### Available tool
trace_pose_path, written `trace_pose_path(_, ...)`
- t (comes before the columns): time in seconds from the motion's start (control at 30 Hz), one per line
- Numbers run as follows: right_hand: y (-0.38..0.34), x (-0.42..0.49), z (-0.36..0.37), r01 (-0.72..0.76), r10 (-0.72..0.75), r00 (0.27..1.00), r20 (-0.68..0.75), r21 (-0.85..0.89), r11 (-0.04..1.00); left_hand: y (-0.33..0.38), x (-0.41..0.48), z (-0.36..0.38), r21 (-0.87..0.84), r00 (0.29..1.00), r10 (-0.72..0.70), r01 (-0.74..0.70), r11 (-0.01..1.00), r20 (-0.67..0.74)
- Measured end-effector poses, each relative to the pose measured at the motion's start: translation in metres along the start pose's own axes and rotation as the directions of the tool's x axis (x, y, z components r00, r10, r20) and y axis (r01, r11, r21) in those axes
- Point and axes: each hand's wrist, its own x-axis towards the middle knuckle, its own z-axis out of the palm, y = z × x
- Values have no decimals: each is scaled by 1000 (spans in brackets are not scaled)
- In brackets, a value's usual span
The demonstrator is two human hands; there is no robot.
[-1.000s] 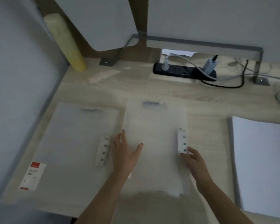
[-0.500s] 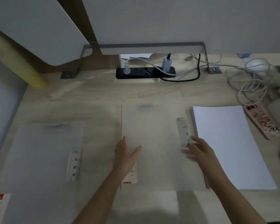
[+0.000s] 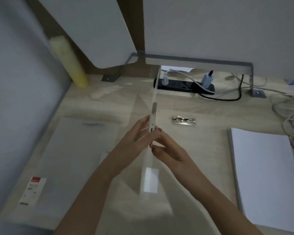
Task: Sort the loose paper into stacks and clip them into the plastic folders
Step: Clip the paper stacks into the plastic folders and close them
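A clear plastic folder cover [image 3: 154, 92] stands on edge at the middle of the desk, seen almost edge-on, lifted open. My left hand [image 3: 136, 138] presses its left face and my right hand [image 3: 166, 150] pinches its right face around the white closure strip [image 3: 152, 121]. A metal clip [image 3: 184, 120] lies bare on the desk surface inside the opened folder. A second clear folder [image 3: 71, 150] lies flat at the left with a red-and-white label [image 3: 32, 190]. The stack of white paper [image 3: 268, 175] lies at the right.
A black power strip [image 3: 183, 85] with plugs and cables sits at the back under a grey metal bracket [image 3: 193, 60]. Tangled white cables [image 3: 288, 112] lie at the far right. A yellow foam roll [image 3: 68, 61] leans in the left corner. A wall runs along the left.
Both hands lay flat on the closed middle folder; now they hold its cover raised upright, exposing the metal clip inside. The camera view swung left again.
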Motion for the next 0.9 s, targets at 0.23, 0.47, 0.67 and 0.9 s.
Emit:
trace_pose_path(0.23, 57, 58, 21, -211, 259, 960, 107, -329, 920, -34, -17, -85, -32, 947, -53, 45, 998, -316)
trace_pose_path(0.47, 119, 70, -16, -425, 420, 864, -277, -849, 315, -107, -16, -135, -103, 858, -283, 265, 959, -428)
trace_pose_path(0.67, 142, 52, -23, -479, 405, 852, -332, -806, 348, -158, -23, -140, -373, 857, -428, 312, 874, -286)
trace_pose_path(0.9, 150, 49, -27, -426, 410, 862, -299, -866, 264, -183, -30, -135, -456, 860, -399, 230, 860, -317)
